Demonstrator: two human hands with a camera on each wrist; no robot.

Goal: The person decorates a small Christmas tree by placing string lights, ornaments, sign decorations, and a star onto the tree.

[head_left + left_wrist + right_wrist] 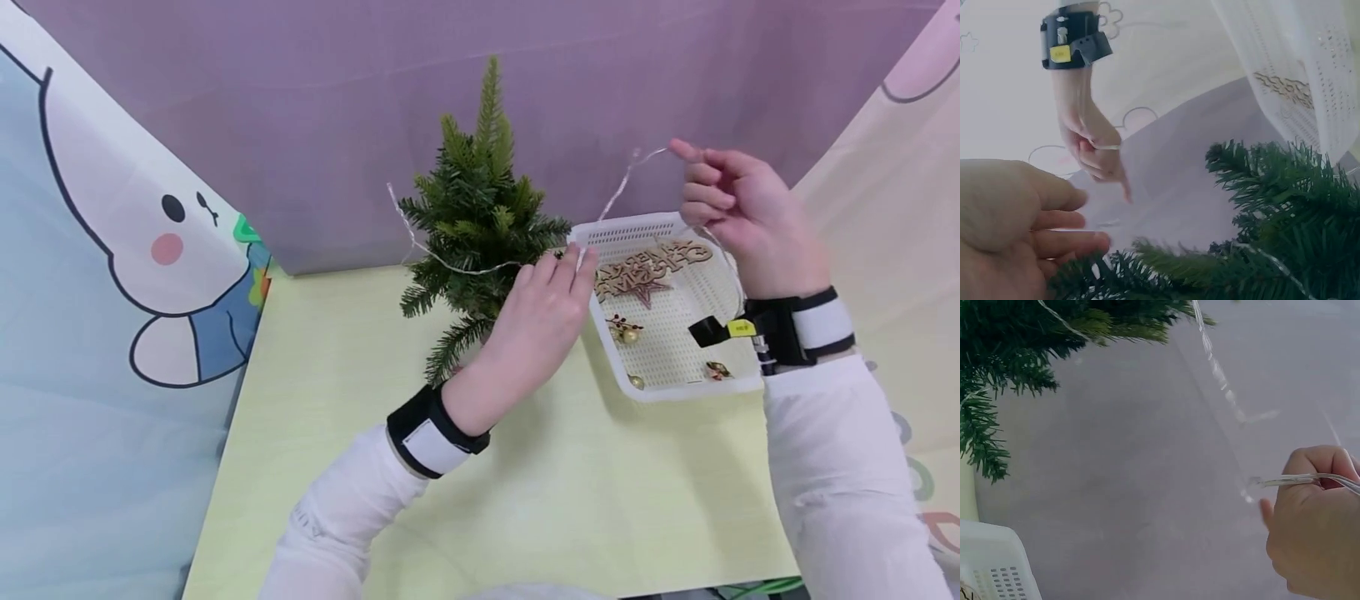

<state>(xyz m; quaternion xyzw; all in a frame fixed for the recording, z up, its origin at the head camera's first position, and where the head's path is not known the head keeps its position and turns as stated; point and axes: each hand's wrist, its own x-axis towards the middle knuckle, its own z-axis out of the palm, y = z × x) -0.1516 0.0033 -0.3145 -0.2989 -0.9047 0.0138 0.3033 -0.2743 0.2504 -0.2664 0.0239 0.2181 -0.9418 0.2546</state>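
A small artificial Christmas tree (480,217) stands on the table, with a clear wire of string lights (457,268) draped across its front branches. My left hand (543,312) is beside the tree's right side, its fingers extended and lightly bent, close to the wire. In the left wrist view, the left hand (1016,231) has thumb and fingers apart, near the branches. To the upper right, my right hand (750,208) grips the string lights with curled fingers, the index finger reaching out. The right wrist view shows the wire (1297,480) crossing that right hand (1319,519).
A white plastic basket (626,379) stands right of the tree, under the right hand. It holds wooden lettering (686,254), a star ornament (641,287), gold berries (628,335) and small ornaments. A purple cloth (337,167) hangs behind the pale yellow table (322,417).
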